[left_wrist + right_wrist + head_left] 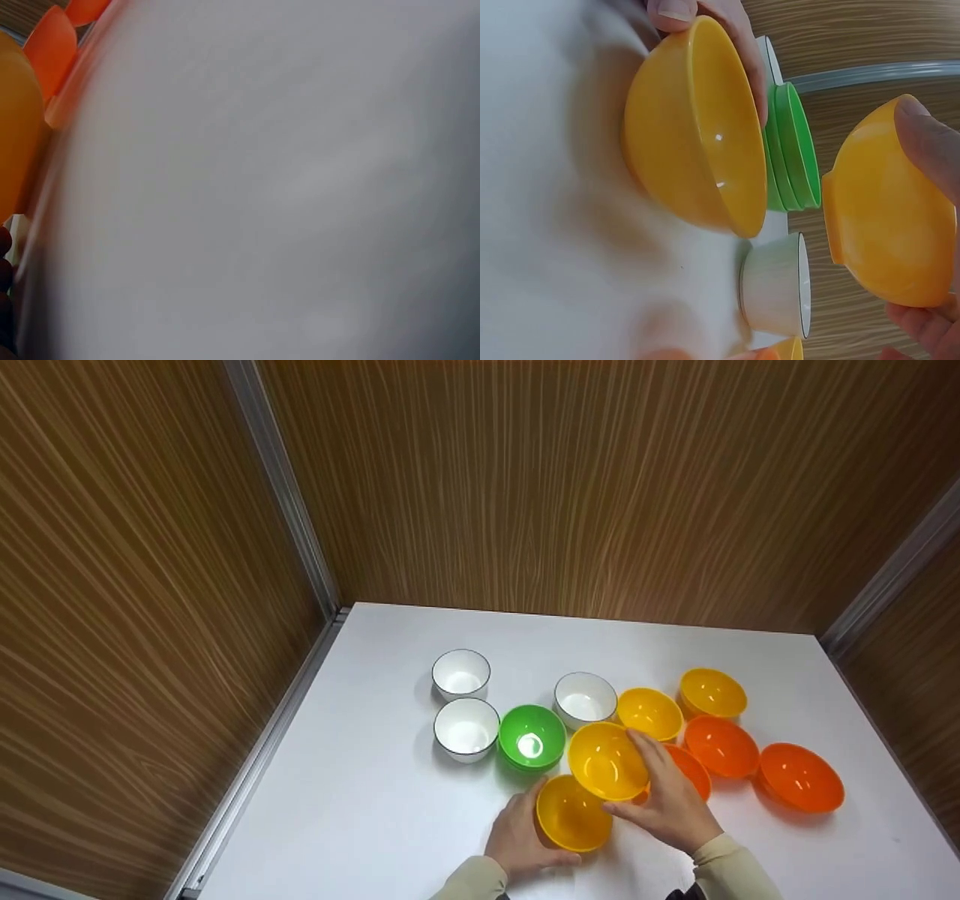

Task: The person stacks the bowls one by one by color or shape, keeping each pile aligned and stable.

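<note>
My left hand (pixel 519 834) grips a yellow bowl (pixel 574 817) by its left side, thumb at the near rim and fingers round the far side. In the right wrist view this lower bowl (pixel 664 135) is close over the white table. With my right hand (pixel 671 802) I hold a second yellow bowl (pixel 606 763), its thumb and fingers spread across the right side. That bowl (pixel 889 214) is raised off the table and partly covers an orange bowl (pixel 694 772) in the head view. The left wrist view shows mostly blurred tabletop, with a yellow bowl (pixel 16 127) at its edge.
Green stacked bowls (pixel 532 735) stand left of the raised bowl. Three white bowls, one of them (pixel 585 699) behind it, stand farther back. To the right are two yellow bowls (pixel 649 714) and more orange bowls (pixel 799 778). Wood-grain panels (pixel 570 495) enclose the table (pixel 337 780).
</note>
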The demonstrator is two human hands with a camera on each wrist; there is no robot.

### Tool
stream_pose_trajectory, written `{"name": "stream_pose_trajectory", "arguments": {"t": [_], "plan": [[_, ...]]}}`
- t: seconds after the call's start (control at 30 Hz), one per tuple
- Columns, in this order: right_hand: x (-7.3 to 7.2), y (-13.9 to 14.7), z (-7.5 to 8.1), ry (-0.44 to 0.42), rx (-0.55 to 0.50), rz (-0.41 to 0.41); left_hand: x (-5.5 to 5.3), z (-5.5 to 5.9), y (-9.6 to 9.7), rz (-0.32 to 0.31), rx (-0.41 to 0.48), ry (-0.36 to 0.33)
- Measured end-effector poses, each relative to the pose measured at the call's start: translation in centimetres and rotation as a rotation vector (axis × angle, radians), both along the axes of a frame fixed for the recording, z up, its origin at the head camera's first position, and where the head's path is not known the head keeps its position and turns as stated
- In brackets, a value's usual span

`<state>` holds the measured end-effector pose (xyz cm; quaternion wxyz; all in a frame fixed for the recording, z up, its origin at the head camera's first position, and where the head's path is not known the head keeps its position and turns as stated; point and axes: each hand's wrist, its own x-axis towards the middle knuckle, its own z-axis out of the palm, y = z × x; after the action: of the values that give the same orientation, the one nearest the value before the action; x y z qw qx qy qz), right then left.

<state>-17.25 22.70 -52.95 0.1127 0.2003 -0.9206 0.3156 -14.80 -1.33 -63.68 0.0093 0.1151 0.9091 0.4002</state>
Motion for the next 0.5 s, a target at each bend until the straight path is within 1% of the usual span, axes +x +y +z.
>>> {"name": "stream_pose_trajectory", "arguments": {"t": [0.13,0.5], "plan": [[0.2,-0.5,-0.1,-0.038,0.003,0.005,0.0,-0.1,0.0,-0.003,0.0,0.014],[0.5,-1.2,-0.8,-0.068,0.02,0.035,-0.1,-0.1,0.0,-0.018,0.02,0.044]]}}
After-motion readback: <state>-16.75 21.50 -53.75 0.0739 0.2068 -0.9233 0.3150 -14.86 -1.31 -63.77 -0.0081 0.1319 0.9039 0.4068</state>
